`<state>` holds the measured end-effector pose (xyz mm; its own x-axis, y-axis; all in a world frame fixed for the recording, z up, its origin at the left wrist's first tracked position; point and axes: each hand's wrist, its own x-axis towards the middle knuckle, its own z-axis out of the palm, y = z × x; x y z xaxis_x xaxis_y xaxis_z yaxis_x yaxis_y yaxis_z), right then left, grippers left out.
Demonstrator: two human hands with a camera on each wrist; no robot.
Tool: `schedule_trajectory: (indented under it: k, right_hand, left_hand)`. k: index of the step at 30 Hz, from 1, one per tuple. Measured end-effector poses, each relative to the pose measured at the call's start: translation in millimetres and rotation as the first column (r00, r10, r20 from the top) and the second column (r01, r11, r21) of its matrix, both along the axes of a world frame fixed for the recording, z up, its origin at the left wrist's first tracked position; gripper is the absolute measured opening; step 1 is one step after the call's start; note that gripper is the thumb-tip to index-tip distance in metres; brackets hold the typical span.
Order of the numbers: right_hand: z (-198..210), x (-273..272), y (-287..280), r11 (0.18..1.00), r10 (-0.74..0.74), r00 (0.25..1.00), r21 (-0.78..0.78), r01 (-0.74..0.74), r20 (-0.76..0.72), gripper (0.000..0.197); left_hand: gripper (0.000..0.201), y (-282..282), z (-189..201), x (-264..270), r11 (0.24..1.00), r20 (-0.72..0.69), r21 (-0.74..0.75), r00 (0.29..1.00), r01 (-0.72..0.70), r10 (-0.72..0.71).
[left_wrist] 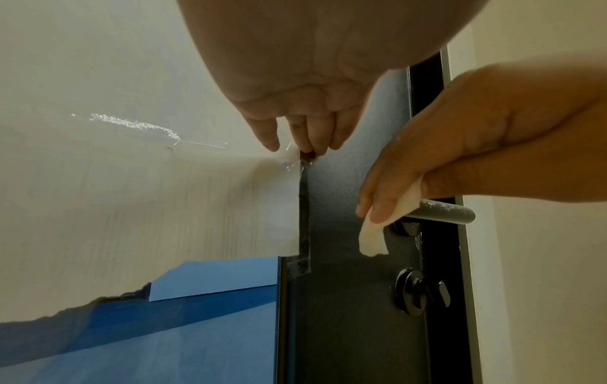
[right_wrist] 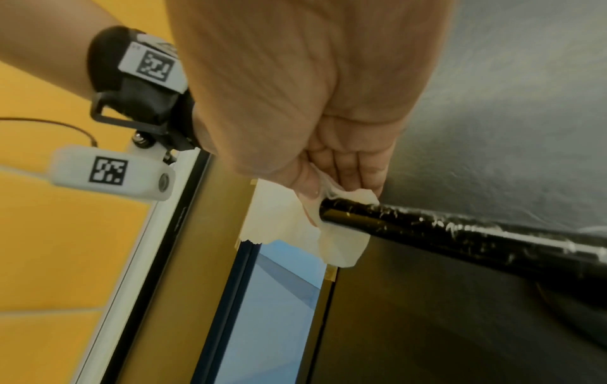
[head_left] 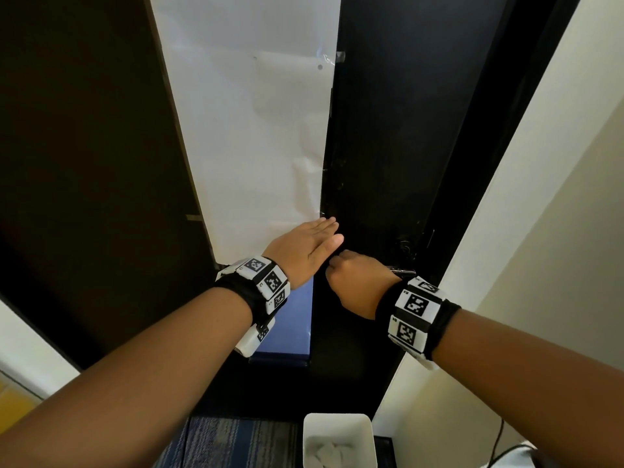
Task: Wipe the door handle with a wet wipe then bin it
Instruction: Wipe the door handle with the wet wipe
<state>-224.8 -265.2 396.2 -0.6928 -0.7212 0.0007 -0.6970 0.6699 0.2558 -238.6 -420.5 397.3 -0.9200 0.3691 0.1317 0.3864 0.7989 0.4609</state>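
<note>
The black door (head_left: 381, 146) has a dark bar-shaped door handle (left_wrist: 443, 211), streaked with moisture along its length (right_wrist: 459, 233). My right hand (head_left: 341, 265) grips a white wet wipe (left_wrist: 374, 233) wrapped round the free end of the handle; a loose corner of the wipe (right_wrist: 338, 241) hangs below. My left hand (head_left: 332, 228) lies flat with straight fingers on the door, just left of and above the right hand. In the left wrist view its fingertips (left_wrist: 308, 140) touch the edge where white paper meets the black door.
White paper (head_left: 256, 130) is taped over the door's glass panel, with blue glass (left_wrist: 197, 324) showing below it. A round lock knob (left_wrist: 420, 291) sits under the handle. A white bin (head_left: 337, 421) holding several used wipes stands on the floor below, beside a cream wall (head_left: 540, 231).
</note>
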Motion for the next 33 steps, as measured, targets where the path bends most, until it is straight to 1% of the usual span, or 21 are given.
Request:
schedule_trajectory:
  k: [3,5,17,24,26,28,30,33]
  right_hand:
    - [1,1,-1,0.991,0.042,0.998,0.127,-0.037,-0.036,0.026]
    - [-1,0,-1,0.986,0.065,0.997,0.157,-0.057,-0.042,0.027]
    - [-8,12,5,0.972,0.159,0.983,0.187,-0.14,-0.091,0.027]
    - [-16,27,19,0.98,0.135,0.99,0.152,-0.128,-0.031,0.027]
    - [-14,33,30,0.986,0.096,0.995,0.135,-0.095,0.0,0.028]
    - [-11,38,40,0.997,0.026,0.998,0.076,-0.03,0.05,0.028]
    - [-6,43,49,0.996,-0.077,0.989,-0.029,0.082,0.129,0.027]
    - [-2,50,60,0.952,-0.187,0.957,-0.201,0.233,0.223,0.033]
  left_hand:
    - [0.057,0,0,0,1.0,0.002,-0.002,1.0,0.0,0.0]
    - [0.057,0,1,0,1.0,0.011,0.002,1.0,0.001,-0.001]
    - [0.055,-1,2,1,1.0,0.024,-0.015,1.0,0.011,-0.011]
    - [0.057,-3,-1,6,1.0,-0.002,-0.014,1.0,0.01,-0.01]
    - [0.058,-4,0,10,0.999,-0.019,-0.031,1.0,0.015,-0.016]
    - [0.058,-3,1,16,1.0,-0.024,-0.027,1.0,0.012,-0.012]
    - [0.058,-1,3,23,1.0,-0.025,-0.023,1.0,0.007,-0.007]
    - [0.057,6,7,35,1.0,-0.015,-0.014,1.0,-0.011,0.011]
